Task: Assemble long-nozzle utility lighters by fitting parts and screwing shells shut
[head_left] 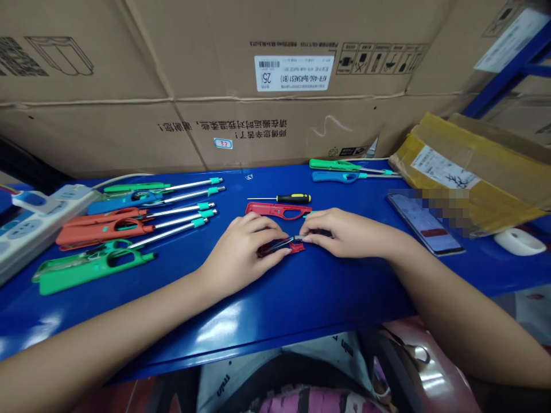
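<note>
My left hand lies curled over a red plastic lighter shell on the blue table, fingers pressed on it. My right hand pinches the same piece from the right, where a thin metal part shows between the fingertips. A second red shell half lies just behind the hands. A yellow and black screwdriver rests behind that.
Several long-nosed lighters in green, blue and red lie in a row at the left, and two more at the back right. A white power strip sits far left. A phone, a white mouse, a taped parcel and cardboard boxes stand around.
</note>
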A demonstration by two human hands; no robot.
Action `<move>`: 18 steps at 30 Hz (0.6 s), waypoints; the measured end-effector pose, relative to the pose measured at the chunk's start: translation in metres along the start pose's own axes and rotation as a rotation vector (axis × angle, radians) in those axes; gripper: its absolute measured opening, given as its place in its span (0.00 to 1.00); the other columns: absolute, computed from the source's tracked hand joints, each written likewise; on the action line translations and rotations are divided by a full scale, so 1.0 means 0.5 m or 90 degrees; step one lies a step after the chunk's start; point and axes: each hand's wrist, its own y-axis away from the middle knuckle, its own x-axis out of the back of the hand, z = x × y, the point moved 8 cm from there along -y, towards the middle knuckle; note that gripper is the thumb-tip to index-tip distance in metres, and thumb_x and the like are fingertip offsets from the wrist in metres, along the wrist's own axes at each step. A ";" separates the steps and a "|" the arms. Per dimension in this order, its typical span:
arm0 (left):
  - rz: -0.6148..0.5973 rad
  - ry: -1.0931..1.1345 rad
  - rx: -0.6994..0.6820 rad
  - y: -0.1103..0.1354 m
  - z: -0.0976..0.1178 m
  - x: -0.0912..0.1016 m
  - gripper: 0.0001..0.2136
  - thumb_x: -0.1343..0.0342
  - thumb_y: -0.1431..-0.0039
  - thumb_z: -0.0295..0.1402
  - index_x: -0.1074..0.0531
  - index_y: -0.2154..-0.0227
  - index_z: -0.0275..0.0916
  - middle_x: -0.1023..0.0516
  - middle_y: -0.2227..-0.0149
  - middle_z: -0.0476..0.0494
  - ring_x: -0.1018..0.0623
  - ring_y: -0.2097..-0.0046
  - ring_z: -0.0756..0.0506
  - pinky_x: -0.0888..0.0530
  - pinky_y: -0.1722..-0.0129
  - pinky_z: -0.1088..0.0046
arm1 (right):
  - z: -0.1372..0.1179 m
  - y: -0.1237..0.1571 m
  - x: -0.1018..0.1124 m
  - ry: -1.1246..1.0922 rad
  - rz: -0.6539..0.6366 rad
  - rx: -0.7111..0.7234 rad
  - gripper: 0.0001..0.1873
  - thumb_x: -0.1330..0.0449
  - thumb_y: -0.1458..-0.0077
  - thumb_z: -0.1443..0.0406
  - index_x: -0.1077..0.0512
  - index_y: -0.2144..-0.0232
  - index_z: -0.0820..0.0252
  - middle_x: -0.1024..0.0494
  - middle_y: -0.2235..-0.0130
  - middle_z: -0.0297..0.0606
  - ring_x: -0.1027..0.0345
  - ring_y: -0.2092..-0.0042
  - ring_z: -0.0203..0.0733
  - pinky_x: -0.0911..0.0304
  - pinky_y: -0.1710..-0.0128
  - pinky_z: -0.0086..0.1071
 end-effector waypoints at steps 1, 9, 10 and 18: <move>-0.007 -0.018 0.003 -0.005 0.001 -0.007 0.09 0.39 0.36 0.39 0.21 0.57 0.42 0.19 0.57 0.47 0.24 0.55 0.44 0.31 0.56 0.64 | 0.000 -0.001 -0.001 -0.008 0.001 0.005 0.09 0.45 0.36 0.69 0.23 0.63 0.60 0.20 0.60 0.39 0.28 0.59 0.41 0.38 0.57 0.33; 0.026 -0.069 -0.048 -0.015 0.008 -0.019 0.06 0.42 0.33 0.34 0.20 0.63 0.42 0.17 0.61 0.49 0.25 0.59 0.45 0.36 0.60 0.66 | -0.002 -0.001 -0.003 -0.034 -0.002 0.020 0.09 0.44 0.37 0.70 0.23 0.64 0.60 0.20 0.62 0.39 0.28 0.60 0.41 0.37 0.58 0.33; 0.029 -0.074 -0.059 -0.013 0.010 -0.020 0.07 0.43 0.32 0.34 0.20 0.62 0.41 0.17 0.61 0.49 0.25 0.59 0.45 0.36 0.60 0.66 | -0.002 -0.002 -0.004 -0.031 -0.003 0.021 0.09 0.44 0.37 0.70 0.23 0.64 0.60 0.20 0.62 0.38 0.28 0.60 0.41 0.37 0.58 0.33; 0.047 -0.126 -0.117 -0.006 0.016 -0.022 0.08 0.46 0.30 0.32 0.21 0.62 0.40 0.18 0.61 0.47 0.25 0.59 0.45 0.36 0.60 0.66 | -0.008 -0.004 -0.005 -0.009 0.026 0.036 0.09 0.43 0.42 0.74 0.24 0.66 0.61 0.21 0.63 0.38 0.29 0.62 0.39 0.37 0.60 0.31</move>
